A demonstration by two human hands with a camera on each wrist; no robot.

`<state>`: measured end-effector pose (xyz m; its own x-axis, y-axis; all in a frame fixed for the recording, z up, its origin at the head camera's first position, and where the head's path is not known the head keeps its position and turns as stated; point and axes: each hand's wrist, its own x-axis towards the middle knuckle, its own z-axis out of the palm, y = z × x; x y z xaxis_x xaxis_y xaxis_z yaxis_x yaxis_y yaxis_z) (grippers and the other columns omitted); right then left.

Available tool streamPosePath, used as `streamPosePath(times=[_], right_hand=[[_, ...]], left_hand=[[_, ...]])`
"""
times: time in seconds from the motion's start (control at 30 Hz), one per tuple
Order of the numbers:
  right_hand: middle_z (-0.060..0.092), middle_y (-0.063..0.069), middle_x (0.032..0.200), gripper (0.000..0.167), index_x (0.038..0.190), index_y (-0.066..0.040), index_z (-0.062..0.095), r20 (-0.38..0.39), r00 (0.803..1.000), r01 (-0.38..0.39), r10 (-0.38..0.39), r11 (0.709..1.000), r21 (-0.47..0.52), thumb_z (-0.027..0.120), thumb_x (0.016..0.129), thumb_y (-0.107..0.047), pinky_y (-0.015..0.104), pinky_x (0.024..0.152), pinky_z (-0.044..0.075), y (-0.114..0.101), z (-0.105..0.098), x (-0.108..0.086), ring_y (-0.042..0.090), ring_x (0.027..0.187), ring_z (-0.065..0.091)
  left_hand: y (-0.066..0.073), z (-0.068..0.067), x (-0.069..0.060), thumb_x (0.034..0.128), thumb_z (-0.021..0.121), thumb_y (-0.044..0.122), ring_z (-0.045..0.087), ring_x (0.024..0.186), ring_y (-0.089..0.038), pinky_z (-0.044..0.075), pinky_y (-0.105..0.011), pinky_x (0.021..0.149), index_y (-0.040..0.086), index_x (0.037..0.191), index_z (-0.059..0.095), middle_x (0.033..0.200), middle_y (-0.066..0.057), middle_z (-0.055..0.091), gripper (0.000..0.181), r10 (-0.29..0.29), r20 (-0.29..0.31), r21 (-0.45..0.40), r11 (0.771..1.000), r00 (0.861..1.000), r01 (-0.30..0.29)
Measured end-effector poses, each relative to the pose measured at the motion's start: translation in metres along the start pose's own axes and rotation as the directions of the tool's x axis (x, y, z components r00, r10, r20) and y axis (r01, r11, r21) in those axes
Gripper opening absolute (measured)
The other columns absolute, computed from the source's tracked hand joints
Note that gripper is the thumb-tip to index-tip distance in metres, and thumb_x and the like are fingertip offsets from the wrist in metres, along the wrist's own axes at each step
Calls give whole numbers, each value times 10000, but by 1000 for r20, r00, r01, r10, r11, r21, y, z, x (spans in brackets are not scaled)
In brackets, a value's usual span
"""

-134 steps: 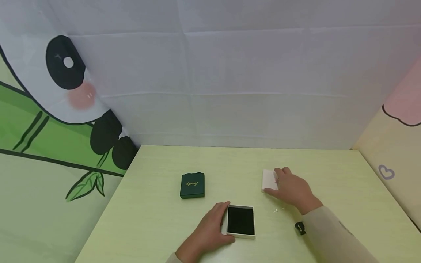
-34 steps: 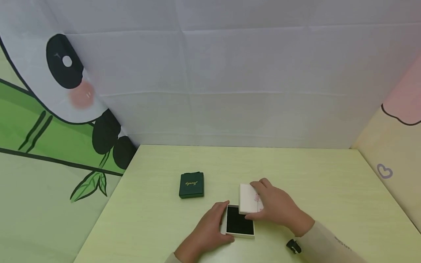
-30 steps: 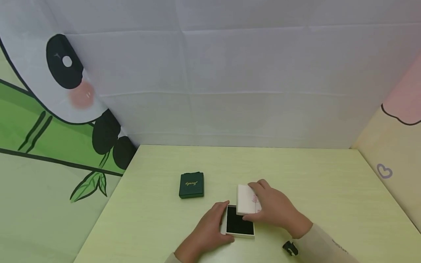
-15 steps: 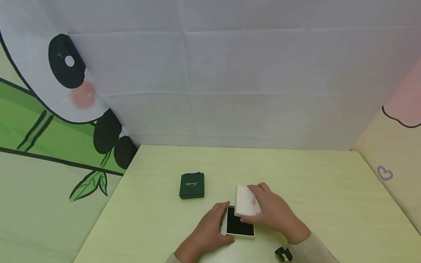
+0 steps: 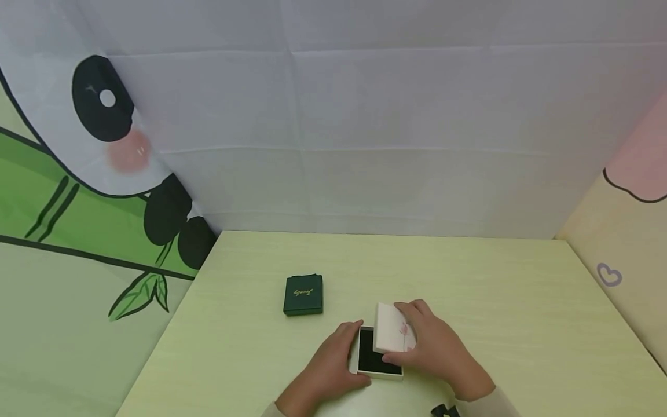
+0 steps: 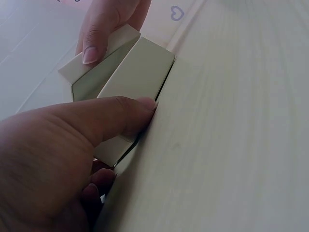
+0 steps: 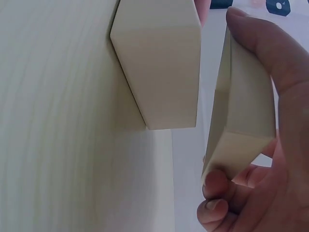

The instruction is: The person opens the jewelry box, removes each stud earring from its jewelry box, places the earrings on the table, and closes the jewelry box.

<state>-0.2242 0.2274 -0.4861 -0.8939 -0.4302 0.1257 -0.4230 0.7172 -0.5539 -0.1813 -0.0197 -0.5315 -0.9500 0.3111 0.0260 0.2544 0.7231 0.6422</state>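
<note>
My left hand (image 5: 330, 362) grips a small white box base (image 5: 380, 376) on the table, with thumb and fingers at opposite sides. The base faces up, its inside black. Above its back right part, my right hand (image 5: 438, 350) holds the matching white lid (image 5: 387, 329), printed with a pink flower, by its opposite edges. The lid (image 7: 251, 96) is tilted and apart from the base (image 7: 159, 72) in the right wrist view. In the left wrist view, my left thumb presses the near side wall of the base (image 6: 137, 67). The lid covers part of the black interior.
A dark green box (image 5: 303, 295) with gold lettering lies farther back on the pale table (image 5: 469, 278), left of the hands. A white cloth backdrop (image 5: 365, 145) stands behind the table. A black object (image 5: 444, 411) shows beside the right sleeve.
My right hand has brought the lid from the right side of the table over the base, lately shifting it slightly nearer me. Small white bits seen earliest no longer show. The left hand stays put.
</note>
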Motion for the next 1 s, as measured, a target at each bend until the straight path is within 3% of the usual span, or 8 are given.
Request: streamPosePath(times=[0.27,0.6,1.0], right_hand=[[525,-67,1263,1012,1437,-183,560,20,999,27,-27,1000,3,857,635,-724,259,681,456,3,3,-5,72,812,512],[510,-89,1263,1024,1454,-190,546,61,997,40,-40,999,6,822,650,-761,265,686,460,3,8,-6,74,838,520],[507,-125,1241,982,1435,-175,568,42,995,95,-96,995,21,841,667,-722,254,709,467,-5,14,-7,50,854,516]], left_hand=[[2,-1,-1,715,929,348,513,1259,-144,445,-403,1072,127,1564,388,1471,18,488,1031,-22,27,-12,1000,999,22],[2,-2,-1,722,928,337,516,1255,-147,447,-399,1068,119,1572,376,1479,10,484,1037,-7,12,-5,1000,1000,7],[5,-3,-1,724,930,336,499,1300,-150,433,-391,1087,114,1578,364,1490,14,472,1048,-12,23,-9,1000,1000,12]])
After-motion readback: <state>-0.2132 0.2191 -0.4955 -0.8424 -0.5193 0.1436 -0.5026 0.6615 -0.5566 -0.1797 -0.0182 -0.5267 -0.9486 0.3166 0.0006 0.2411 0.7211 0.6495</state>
